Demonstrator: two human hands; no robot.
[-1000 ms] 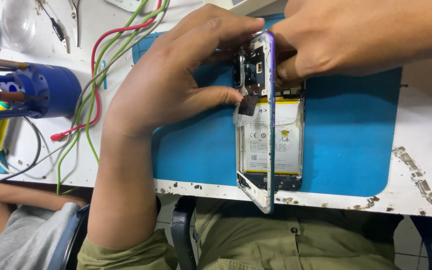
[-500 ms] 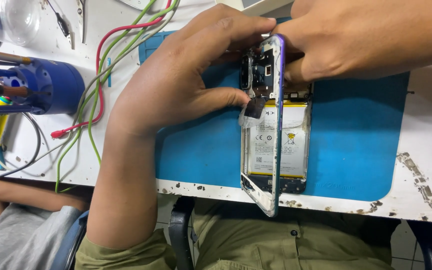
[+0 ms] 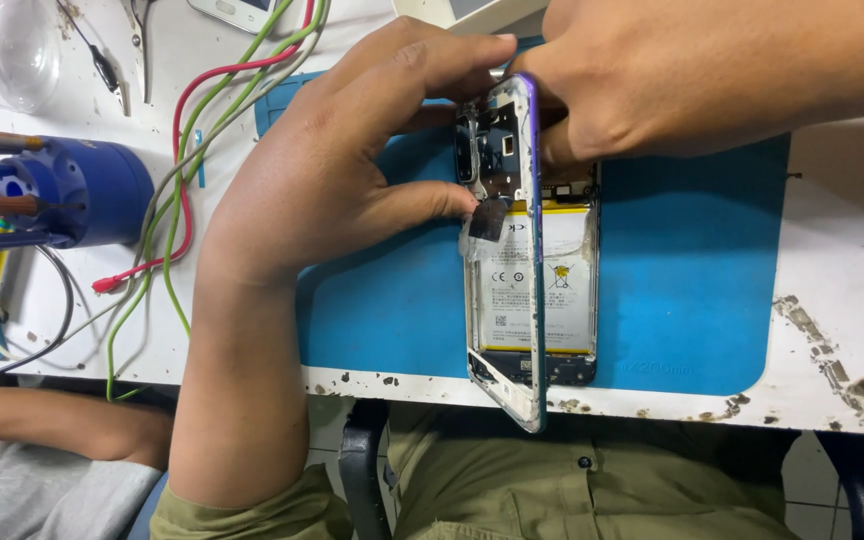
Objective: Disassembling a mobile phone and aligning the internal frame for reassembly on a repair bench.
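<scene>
An opened phone [image 3: 532,290] w/ its back cover [image 3: 530,250] partly lifted is seen on the blue mat [image 3: 692,280]. Long axis of the phone runs from the far side of the mat toward the near table edge – top end w/ the camera module is pointed away from the person, bottom end overhangs the mat's near border. The cover is stood on edge, hinged up along the phone's length, purple rim showing. The battery [image 3: 537,285] is exposed in the middle of the phone, label side up.

The left hand [image 3: 352,170] is laid over the mat's left part; thumb and fingers are closed on the cover's upper portion, thumb tip pressed by a small dark piece [image 3: 487,218] – prob. a flex or tape tab, can't be told for sure. The right hand [image 3: 692,80] is set at the mat's far edge, fingers pinched on the phone's top end.

Left of the mat: red and green wires [image 3: 177,190], a blue cylindrical tool holder [image 3: 92,190]. Beyond the mat's far-left corner, tweezers [image 3: 137,30] and a clear dome [image 3: 17,50] are seen.
</scene>
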